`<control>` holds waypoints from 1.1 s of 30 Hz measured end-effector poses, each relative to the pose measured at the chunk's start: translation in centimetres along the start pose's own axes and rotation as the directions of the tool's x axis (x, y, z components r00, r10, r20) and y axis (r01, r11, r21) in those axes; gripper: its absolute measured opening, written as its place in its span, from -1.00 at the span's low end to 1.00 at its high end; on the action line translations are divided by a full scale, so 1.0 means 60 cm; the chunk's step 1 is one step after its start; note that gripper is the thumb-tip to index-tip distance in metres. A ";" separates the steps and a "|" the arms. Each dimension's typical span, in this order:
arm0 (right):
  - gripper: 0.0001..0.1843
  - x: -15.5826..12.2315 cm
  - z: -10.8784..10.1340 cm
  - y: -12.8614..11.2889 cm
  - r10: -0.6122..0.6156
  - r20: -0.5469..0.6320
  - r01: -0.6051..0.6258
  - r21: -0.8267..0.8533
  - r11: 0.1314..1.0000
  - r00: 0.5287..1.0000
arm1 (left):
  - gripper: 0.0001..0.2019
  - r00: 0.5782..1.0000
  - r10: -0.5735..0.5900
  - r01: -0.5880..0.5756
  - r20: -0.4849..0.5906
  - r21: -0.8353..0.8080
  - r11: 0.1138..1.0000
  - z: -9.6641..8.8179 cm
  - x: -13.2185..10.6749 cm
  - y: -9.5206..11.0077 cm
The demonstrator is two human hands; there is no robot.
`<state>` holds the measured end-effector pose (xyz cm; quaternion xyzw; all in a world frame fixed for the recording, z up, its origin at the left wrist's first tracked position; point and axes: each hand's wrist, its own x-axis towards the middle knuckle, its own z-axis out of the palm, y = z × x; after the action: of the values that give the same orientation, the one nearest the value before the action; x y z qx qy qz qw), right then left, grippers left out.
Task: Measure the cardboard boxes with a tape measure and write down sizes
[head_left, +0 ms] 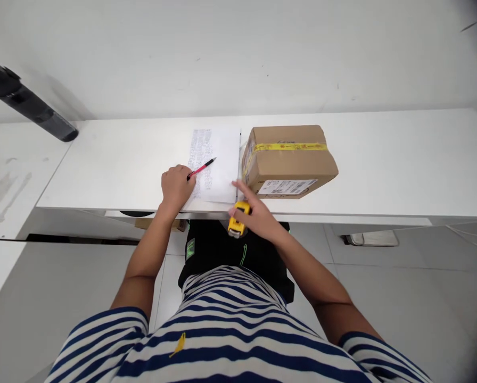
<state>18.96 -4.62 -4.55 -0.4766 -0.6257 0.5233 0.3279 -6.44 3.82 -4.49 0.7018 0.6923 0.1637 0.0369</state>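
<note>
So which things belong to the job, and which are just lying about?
Apparently in use:
yellow tape measure, in the right hand
red-and-black pen, at the left hand
white paper with writing
taped brown cardboard box

Seemingly uninvolved:
black cylindrical post
pale flat object at right

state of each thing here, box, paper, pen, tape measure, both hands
cardboard box: closed, yellow tape across its top
paper: lying flat, writing on its left part
pen: over the paper, by the left hand's fingers; gripped or not, unclear
tape measure: held, no drawn-out blade visible
left hand: curled, at the paper's left edge
right hand: around the tape measure, index finger extended
</note>
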 end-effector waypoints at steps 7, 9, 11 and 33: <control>-0.01 0.040 -0.092 0.046 0.077 -0.471 -0.120 -0.062 0.991 0.879 | -0.93 0.959 -0.233 0.132 -0.162 -0.470 0.873 0.005 -0.040 -0.033; -0.13 0.055 -0.113 0.046 -0.008 -0.523 -0.143 -0.248 0.958 0.852 | -0.93 0.950 -0.274 0.152 -0.151 -0.543 0.826 0.015 -0.044 -0.033; -0.22 0.075 -0.129 0.041 -0.083 -0.515 -0.186 -0.449 0.874 0.853 | -0.93 0.949 -0.279 0.152 -0.147 -0.560 0.814 0.023 -0.045 -0.030; -0.53 0.131 -0.030 0.018 -0.483 -0.052 0.171 -0.898 0.406 0.874 | -0.88 0.975 0.030 -0.157 -0.220 -0.589 0.792 0.020 -0.145 0.085</control>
<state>18.29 3.42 -5.87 -0.5155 -0.8256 -0.0246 0.2281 -1.12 -4.74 -5.78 0.6670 0.5684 0.4466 0.1805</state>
